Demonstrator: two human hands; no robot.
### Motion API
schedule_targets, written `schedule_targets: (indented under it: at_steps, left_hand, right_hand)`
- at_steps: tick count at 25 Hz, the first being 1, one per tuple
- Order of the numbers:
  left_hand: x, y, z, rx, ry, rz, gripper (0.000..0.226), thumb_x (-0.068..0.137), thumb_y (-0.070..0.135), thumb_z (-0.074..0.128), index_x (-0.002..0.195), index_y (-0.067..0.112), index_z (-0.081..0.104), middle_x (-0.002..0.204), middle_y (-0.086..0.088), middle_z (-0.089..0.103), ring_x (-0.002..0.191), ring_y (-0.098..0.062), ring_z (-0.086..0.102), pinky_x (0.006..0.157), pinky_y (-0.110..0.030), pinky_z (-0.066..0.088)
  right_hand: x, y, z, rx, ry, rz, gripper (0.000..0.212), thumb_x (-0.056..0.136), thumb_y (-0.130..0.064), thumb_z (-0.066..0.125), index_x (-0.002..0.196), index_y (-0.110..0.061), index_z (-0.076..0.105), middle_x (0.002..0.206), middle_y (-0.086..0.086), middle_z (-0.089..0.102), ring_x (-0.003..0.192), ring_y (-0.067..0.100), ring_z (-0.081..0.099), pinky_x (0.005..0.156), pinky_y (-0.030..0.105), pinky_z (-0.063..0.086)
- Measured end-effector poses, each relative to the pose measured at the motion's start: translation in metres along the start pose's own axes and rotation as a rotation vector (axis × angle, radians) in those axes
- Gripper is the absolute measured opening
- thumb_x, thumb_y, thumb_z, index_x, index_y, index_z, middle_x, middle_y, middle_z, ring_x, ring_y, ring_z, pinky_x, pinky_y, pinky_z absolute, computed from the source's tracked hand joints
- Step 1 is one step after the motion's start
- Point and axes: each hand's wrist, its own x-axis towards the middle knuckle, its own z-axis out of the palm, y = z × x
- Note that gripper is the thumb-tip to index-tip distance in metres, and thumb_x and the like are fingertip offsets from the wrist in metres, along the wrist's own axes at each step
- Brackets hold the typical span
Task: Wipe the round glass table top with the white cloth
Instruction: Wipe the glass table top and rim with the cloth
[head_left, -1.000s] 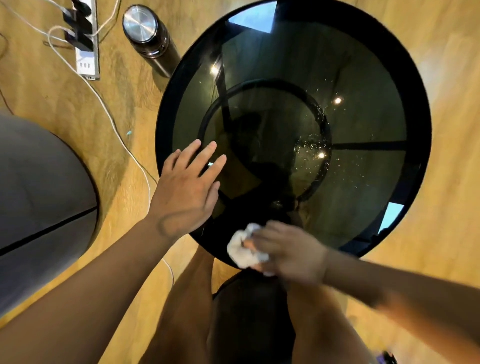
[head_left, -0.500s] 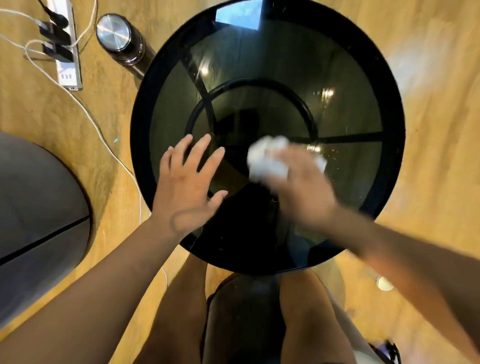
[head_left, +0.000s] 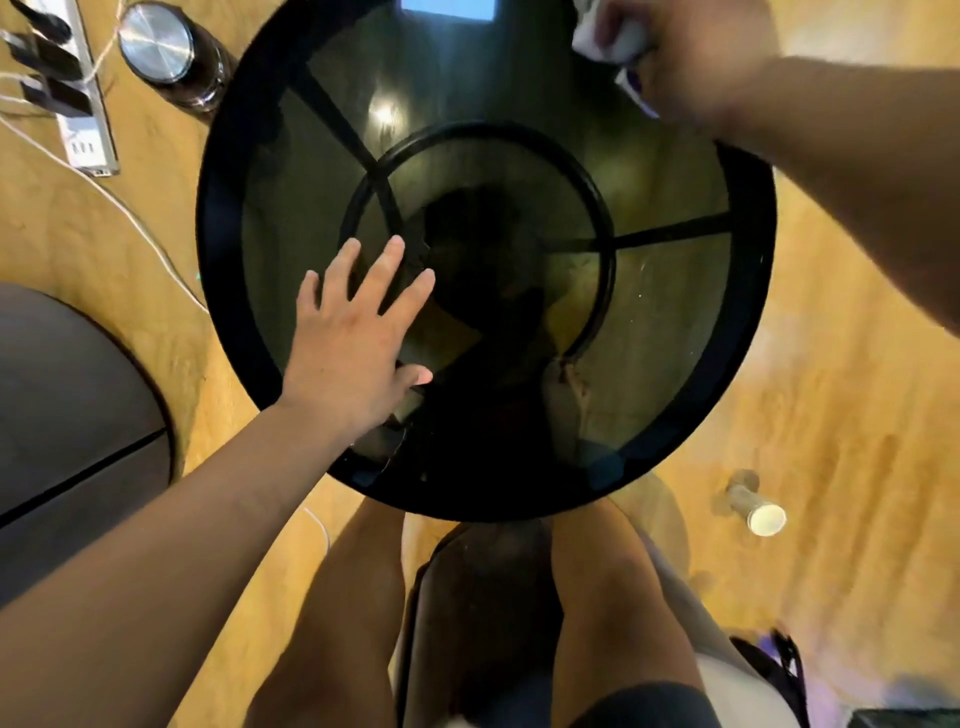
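Observation:
The round dark glass table top (head_left: 670, 312), black-rimmed with a ring frame beneath, fills the middle of the view. My left hand (head_left: 353, 343) lies flat on the glass at its near left, fingers spread and straight. My right hand (head_left: 691, 57) is stretched to the far right edge of the table, fingers curled over the crumpled white cloth (head_left: 602, 36), which shows only partly under the hand at the top of the frame.
On the wooden floor at the far left stand a steel-lidded dark bottle (head_left: 166, 52) and a white power strip (head_left: 67, 93) with plugs and cables. A grey rounded seat (head_left: 67, 415) sits at left. A small white-ended cylinder (head_left: 758, 512) lies right. My bare legs are below the table.
My right hand swept the cloth from the near edge, across the centre, to the far right edge. The left hand stayed flat on the glass. The camera view shifted.

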Motion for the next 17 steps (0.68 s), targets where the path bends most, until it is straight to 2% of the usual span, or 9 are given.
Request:
schedule_targets:
  at_steps: [1,3,4,8,10,11,12,14,17]
  left_hand:
    - [0.001,0.000,-0.001,-0.010,-0.003,-0.003,0.095,0.070,0.055,0.078,0.147,0.030,0.028,0.161,-0.009,0.021,0.145,-0.043,0.018,0.109,-0.065,0.028]
    - [-0.001,0.002,-0.002,-0.033,-0.023,-0.013,0.096,0.070,0.052,0.079,0.148,0.030,0.028,0.162,-0.009,0.020,0.145,-0.043,0.017,0.110,-0.066,0.026]
    - [-0.001,0.004,-0.002,-0.038,-0.034,-0.016,0.096,0.070,0.051,0.079,0.148,0.030,0.027,0.162,-0.009,0.020,0.145,-0.043,0.016,0.110,-0.066,0.025]
    - [0.001,0.003,-0.004,-0.032,-0.030,-0.002,0.094,0.072,0.052,0.077,0.148,0.029,0.027,0.162,-0.010,0.020,0.146,-0.044,0.016,0.110,-0.066,0.025]
    - [0.000,0.004,-0.006,-0.043,-0.030,-0.014,0.092,0.074,0.050,0.077,0.149,0.027,0.029,0.162,-0.011,0.020,0.146,-0.043,0.015,0.111,-0.066,0.022]
    - [-0.001,0.005,-0.007,-0.047,-0.026,-0.022,0.092,0.074,0.048,0.077,0.149,0.027,0.029,0.163,-0.011,0.019,0.147,-0.043,0.014,0.112,-0.065,0.021]
    - [-0.002,0.006,-0.007,-0.051,-0.016,-0.025,0.091,0.074,0.047,0.077,0.150,0.026,0.030,0.163,-0.011,0.019,0.147,-0.042,0.012,0.113,-0.065,0.020]
    - [-0.003,0.007,-0.008,-0.052,-0.009,-0.028,0.091,0.075,0.047,0.076,0.151,0.026,0.030,0.163,-0.010,0.017,0.148,-0.041,0.011,0.114,-0.064,0.017]
    - [-0.003,0.009,-0.007,-0.050,-0.018,-0.040,0.091,0.077,0.048,0.075,0.151,0.028,0.027,0.164,-0.008,0.014,0.149,-0.040,0.008,0.115,-0.061,0.015]
  right_hand:
    - [-0.011,-0.011,0.005,0.005,0.068,0.082,0.021,0.095,-0.027,0.054,0.107,-0.013,0.064,0.105,0.010,0.067,0.096,0.020,0.066,0.075,0.033,0.054]
    - [-0.071,-0.045,0.028,0.041,0.289,-0.037,0.014,0.093,-0.012,0.057,0.097,-0.009,0.070,0.101,0.016,0.069,0.096,0.028,0.067,0.075,0.038,0.051]
    - [-0.120,-0.057,0.040,0.036,0.243,-0.143,0.017,0.092,-0.008,0.057,0.097,-0.006,0.074,0.104,0.015,0.069,0.101,0.031,0.066,0.081,0.042,0.050]
    - [-0.308,-0.102,0.070,0.152,-0.346,-0.453,0.019,0.096,-0.024,0.057,0.101,-0.020,0.074,0.121,0.004,0.068,0.119,0.023,0.056,0.093,0.047,0.047]
    - [-0.294,-0.068,0.070,0.114,-0.467,-0.768,0.011,0.089,-0.014,0.066,0.094,-0.020,0.075,0.120,0.009,0.070,0.117,0.028,0.061,0.092,0.048,0.049]
    - [-0.262,-0.052,0.057,0.044,-0.457,-0.870,0.013,0.087,-0.010,0.069,0.091,-0.019,0.076,0.119,0.013,0.071,0.114,0.031,0.064,0.090,0.048,0.050]
    - [-0.219,-0.030,0.042,-0.054,-0.325,-0.896,0.015,0.084,-0.006,0.069,0.091,-0.018,0.076,0.118,0.016,0.070,0.111,0.035,0.066,0.089,0.050,0.050]
    - [-0.139,0.013,0.018,-0.205,-0.154,-0.797,0.019,0.083,-0.005,0.064,0.097,-0.014,0.074,0.118,0.022,0.067,0.111,0.041,0.063,0.091,0.053,0.046]
    - [-0.058,0.050,-0.018,-0.400,0.056,-0.511,0.015,0.096,-0.012,0.049,0.105,-0.011,0.061,0.112,0.028,0.060,0.107,0.041,0.053,0.083,0.044,0.045]
